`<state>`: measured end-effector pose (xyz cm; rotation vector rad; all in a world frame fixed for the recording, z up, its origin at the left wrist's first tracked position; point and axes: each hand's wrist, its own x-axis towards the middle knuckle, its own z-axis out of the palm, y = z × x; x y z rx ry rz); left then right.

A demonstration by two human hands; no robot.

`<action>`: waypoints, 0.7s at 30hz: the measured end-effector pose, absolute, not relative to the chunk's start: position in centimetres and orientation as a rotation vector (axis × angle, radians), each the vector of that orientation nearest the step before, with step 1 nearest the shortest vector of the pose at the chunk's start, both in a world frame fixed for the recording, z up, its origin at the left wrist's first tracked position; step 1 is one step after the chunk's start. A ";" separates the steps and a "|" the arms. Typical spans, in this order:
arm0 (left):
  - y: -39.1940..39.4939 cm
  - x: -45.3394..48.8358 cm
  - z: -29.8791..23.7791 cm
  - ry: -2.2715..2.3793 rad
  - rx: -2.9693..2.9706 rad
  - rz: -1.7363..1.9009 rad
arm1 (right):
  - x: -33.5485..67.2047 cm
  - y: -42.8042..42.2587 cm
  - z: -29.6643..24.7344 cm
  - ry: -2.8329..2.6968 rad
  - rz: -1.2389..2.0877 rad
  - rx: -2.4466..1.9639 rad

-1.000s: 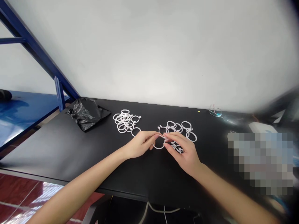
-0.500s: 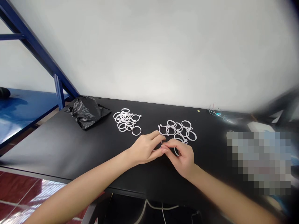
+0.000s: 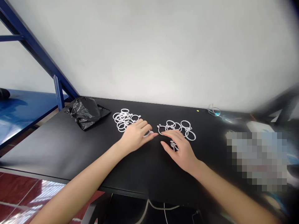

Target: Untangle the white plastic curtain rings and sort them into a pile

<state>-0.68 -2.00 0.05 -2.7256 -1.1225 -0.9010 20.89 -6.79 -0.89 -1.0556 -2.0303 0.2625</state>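
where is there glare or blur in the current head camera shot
Head view, lower left: glare streaks the glossy red tiled floor; head view, left: highlights on the crumpled black plastic bag; head view, far right: smeared blur and a pixelated patch; head view, centre: the round white rings look fairly sharp.

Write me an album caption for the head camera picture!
Left hand holding a white ring, right hand open near more rings.

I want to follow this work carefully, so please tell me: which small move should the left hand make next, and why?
Probably the left hand should lay its white ring down by the left pile of rings. It holds that ring right beside this pile, while the right hand is open, thumb and fingertips apart.
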 end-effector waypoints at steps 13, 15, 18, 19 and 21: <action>0.8 -3.3 -1.3 -1.421 -2.598 -0.359 | 21.3 -6.0 -1.5 -2.274 0.161 -1.115; 0.8 -3.4 -1.3 -1.431 -2.572 -0.351 | 21.2 -6.1 -1.3 -2.181 0.249 -1.069; 1.0 -3.7 -1.2 -1.477 -2.528 -0.376 | 21.2 -6.2 -1.1 -1.920 0.414 -1.034; 1.0 -3.7 -1.1 -1.501 -2.516 -0.403 | 21.3 -6.2 -1.0 -1.824 0.480 -1.039; 0.7 -3.5 -0.7 -1.543 -2.509 -0.506 | 21.5 -6.2 -0.7 -1.643 0.666 -1.057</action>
